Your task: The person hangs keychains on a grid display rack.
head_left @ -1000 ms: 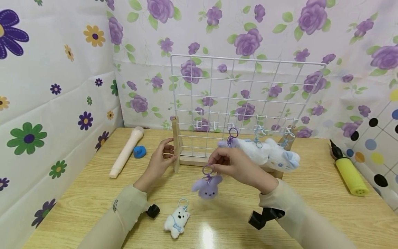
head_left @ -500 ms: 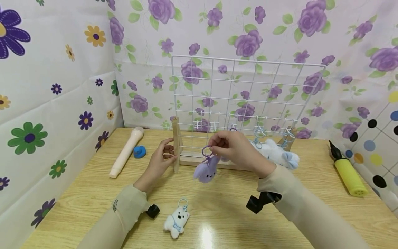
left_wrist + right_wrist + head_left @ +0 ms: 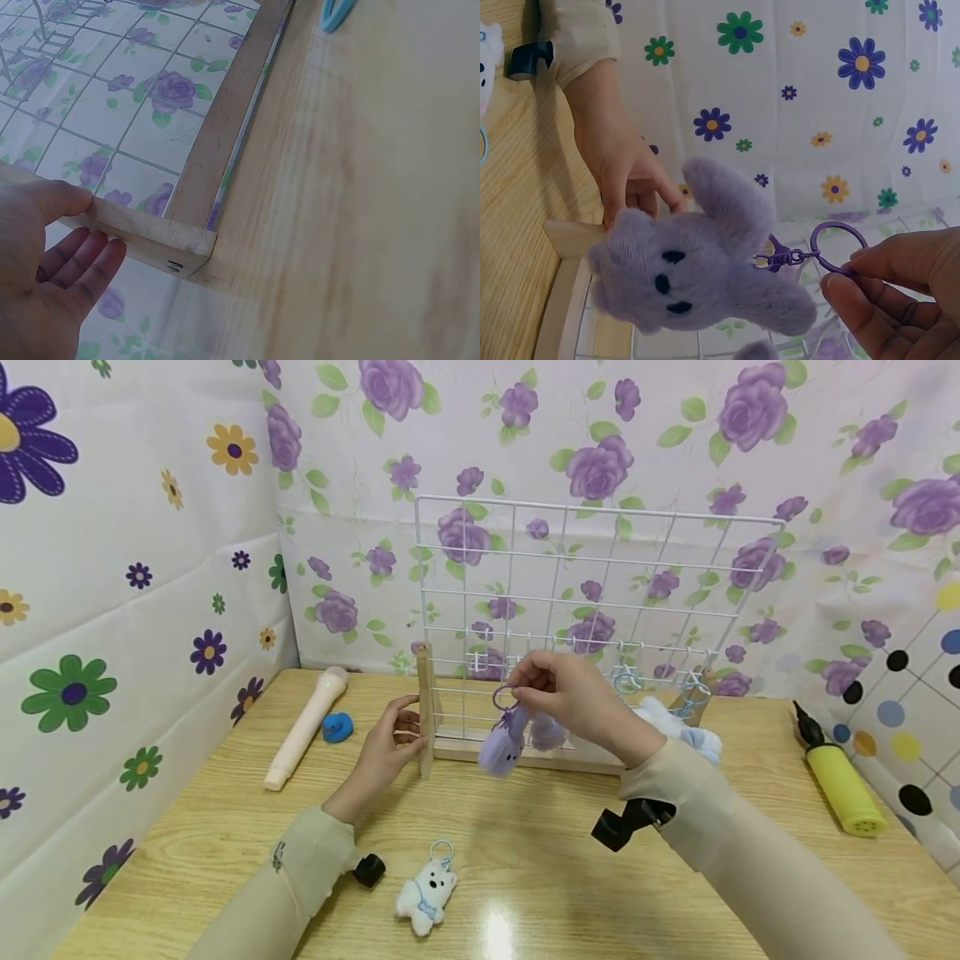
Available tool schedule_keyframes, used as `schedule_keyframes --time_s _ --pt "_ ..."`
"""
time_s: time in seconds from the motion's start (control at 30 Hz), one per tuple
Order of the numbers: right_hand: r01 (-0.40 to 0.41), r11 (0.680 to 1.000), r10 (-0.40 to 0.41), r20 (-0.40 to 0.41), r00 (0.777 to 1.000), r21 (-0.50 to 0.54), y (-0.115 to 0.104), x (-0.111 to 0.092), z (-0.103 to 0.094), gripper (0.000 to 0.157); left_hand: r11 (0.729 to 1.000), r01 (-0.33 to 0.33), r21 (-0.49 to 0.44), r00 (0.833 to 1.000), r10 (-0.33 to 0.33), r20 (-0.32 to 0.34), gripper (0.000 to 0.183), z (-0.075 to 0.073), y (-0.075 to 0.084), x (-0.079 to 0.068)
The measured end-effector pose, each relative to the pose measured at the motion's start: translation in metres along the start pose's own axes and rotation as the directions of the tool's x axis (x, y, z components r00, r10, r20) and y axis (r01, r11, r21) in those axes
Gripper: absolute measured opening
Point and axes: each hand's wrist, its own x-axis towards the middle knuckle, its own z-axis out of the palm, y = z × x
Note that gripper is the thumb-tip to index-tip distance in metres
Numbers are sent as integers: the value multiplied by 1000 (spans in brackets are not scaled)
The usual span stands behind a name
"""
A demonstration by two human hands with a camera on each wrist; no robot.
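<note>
My right hand [image 3: 566, 697] pinches the purple ring [image 3: 862, 234] of a lilac plush keychain [image 3: 501, 752] between thumb and fingertips. The plush, with its dark eyes and long floppy ears, dangles in front of the white wire grid rack [image 3: 566, 508]. Just behind it hangs a second lilac plush [image 3: 549, 732], partly covered by my right hand. My left hand [image 3: 386, 747] grips the rack's left wooden post [image 3: 426, 710]; in the left wrist view the thumb lies on the wood's edge. White hooks [image 3: 477, 663] sit on the grid's lower part.
A white bear keychain [image 3: 429, 893] lies on the table's front. White plushes [image 3: 660, 714] hang at the rack's right, partly hidden. A pale microphone-shaped stick [image 3: 307, 727] and a blue toy duck [image 3: 337, 727] lie left; a yellow hand pump [image 3: 843, 785] lies right.
My right hand has raised the lilac plush keychain toward the rack's hooks, and the plush has turned sideways. My left hand has stayed on the post.
</note>
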Motion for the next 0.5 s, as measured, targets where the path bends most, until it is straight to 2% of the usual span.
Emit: schedule_keyframes --time_s 0.5 --pt "-70 995 68 -42 997 -71 5 9 -9 8 1000 -2 4 1000 1 1 63 0 0 -1"
